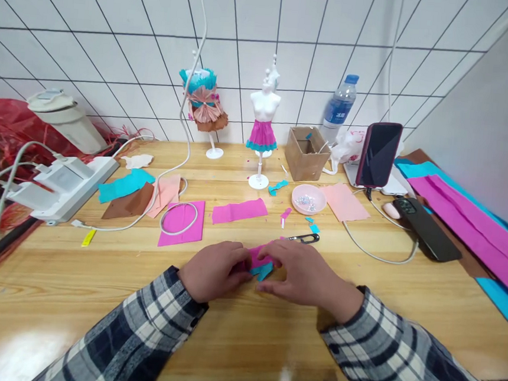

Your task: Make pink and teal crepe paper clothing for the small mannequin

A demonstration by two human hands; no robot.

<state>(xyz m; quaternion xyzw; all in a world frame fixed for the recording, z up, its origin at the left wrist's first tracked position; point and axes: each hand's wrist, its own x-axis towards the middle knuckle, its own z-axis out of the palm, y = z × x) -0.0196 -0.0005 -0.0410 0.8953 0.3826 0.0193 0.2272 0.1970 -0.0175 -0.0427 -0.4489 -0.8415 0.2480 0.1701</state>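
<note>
My left hand is closed, fingertips and thumb pinching the left end of a small magenta crepe paper piece. My right hand curls over its right end, thumb lower and a little apart from the fingers. Blue crepe paper shows under the magenta, between both hands; whether the two are joined I cannot tell. Just beyond my right hand lie small black-handled snips. A magenta strip rests flat past my fingers. Farther back stands a white mini mannequin in a magenta skirt with a blue hem.
A second mannequin wears ruffled paper. Around lie a pink bowl of beads, a cardboard box, a magenta square under a looped white cable, a power strip, a black phone and long crepe sheets.
</note>
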